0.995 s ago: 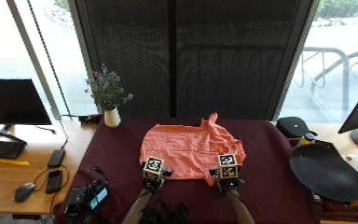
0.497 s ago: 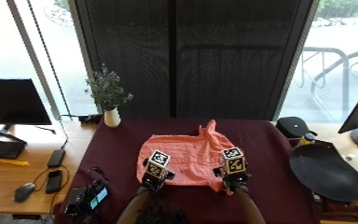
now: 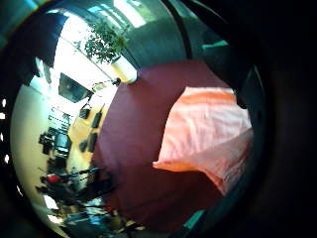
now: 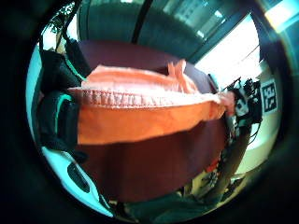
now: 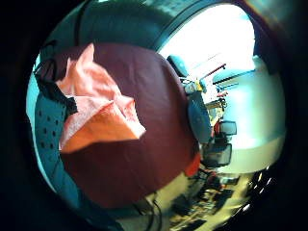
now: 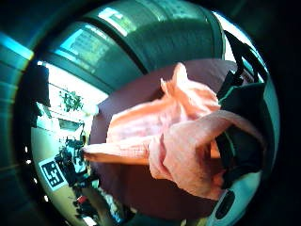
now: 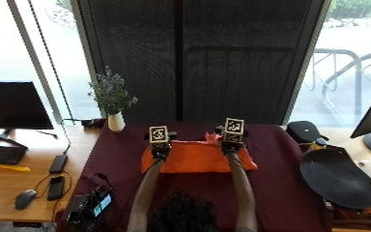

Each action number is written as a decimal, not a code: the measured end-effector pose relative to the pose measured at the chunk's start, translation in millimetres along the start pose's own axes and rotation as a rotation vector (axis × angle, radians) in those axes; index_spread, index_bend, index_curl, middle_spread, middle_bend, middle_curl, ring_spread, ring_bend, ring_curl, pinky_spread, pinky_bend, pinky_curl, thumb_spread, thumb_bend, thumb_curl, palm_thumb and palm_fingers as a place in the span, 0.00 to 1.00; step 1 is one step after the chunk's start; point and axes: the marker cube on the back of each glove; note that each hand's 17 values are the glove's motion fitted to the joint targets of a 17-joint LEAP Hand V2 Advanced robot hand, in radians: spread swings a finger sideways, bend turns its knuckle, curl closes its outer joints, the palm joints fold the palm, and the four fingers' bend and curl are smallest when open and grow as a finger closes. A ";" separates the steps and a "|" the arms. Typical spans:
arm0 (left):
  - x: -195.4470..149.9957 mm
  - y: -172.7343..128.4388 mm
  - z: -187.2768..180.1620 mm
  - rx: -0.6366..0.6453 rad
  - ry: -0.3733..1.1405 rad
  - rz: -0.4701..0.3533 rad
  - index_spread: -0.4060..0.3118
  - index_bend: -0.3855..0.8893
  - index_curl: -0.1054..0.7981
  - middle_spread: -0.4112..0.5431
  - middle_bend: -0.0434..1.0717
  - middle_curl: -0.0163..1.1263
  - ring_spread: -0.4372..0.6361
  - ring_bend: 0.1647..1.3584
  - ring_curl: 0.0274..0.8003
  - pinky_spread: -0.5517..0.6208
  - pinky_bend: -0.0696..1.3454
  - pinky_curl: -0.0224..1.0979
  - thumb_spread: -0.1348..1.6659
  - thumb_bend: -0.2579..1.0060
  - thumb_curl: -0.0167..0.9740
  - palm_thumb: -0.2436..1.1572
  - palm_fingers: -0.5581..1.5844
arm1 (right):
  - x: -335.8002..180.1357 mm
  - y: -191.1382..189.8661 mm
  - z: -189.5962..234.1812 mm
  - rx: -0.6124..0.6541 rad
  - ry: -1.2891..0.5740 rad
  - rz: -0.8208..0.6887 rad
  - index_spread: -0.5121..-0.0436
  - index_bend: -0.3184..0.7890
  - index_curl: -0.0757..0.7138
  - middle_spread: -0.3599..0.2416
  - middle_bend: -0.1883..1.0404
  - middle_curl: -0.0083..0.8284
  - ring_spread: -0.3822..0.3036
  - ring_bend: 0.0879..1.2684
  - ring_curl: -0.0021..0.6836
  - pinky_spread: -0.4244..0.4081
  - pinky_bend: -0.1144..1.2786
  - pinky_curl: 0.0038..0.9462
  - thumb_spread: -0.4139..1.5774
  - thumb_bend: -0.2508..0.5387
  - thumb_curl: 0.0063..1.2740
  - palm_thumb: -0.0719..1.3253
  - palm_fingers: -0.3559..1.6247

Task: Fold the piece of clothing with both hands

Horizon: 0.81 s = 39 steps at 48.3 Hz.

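Garment [image 7: 195, 157] now doubled: since a second ago my left hand [image 7: 159, 149] and right hand [image 7: 231, 144], each pinching the hem, carried it across the table [image 7: 121, 154]. First fold nearly complete.

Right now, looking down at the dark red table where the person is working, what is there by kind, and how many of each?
Orange garment: 1
Gloved hands: 2, the left hand and the right hand, each gripping the garment's lifted edge
White vase with a plant: 1
Dark round disc: 1
Total: 5
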 end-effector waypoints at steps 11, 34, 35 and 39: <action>50.3 -4.2 71.5 -0.034 -0.076 0.168 0.14 0.54 0.72 0.09 0.61 0.51 0.12 0.30 0.53 0.58 0.11 0.06 0.83 0.21 0.33 0.70 0.74 | -18.3 -61.5 58.7 0.284 0.000 0.014 0.47 0.44 0.58 0.22 0.48 0.59 0.19 0.51 0.66 0.12 0.46 0.39 0.73 0.29 0.31 0.82 0.84; 35.6 29.4 101.7 -0.135 -0.080 0.157 0.36 0.28 0.47 0.18 0.44 0.46 0.21 0.43 0.57 0.65 0.31 0.15 0.82 0.21 0.33 0.75 0.51 | 79.4 67.9 81.5 -0.446 -0.298 0.372 0.51 0.33 0.45 0.27 0.30 0.53 0.29 0.45 0.65 0.26 0.57 0.44 0.75 0.28 0.31 0.69 0.69; 36.4 29.1 101.8 -0.117 -0.076 0.164 0.37 0.29 0.46 0.18 0.43 0.45 0.21 0.44 0.57 0.65 0.32 0.16 0.82 0.21 0.33 0.76 0.51 | 91.5 78.1 83.5 -0.496 -0.236 0.415 0.51 0.33 0.45 0.27 0.29 0.53 0.29 0.44 0.64 0.26 0.58 0.44 0.76 0.29 0.31 0.69 0.68; 30.8 6.5 99.2 0.105 -0.130 0.196 0.37 0.35 0.43 0.19 0.42 0.44 0.23 0.43 0.55 0.66 0.32 0.17 0.82 0.20 0.33 0.76 0.51 | 131.6 107.5 104.3 -0.599 -0.139 0.546 0.55 0.24 0.36 0.38 0.29 0.52 0.33 0.47 0.66 0.27 0.65 0.46 0.80 0.25 0.29 0.61 0.66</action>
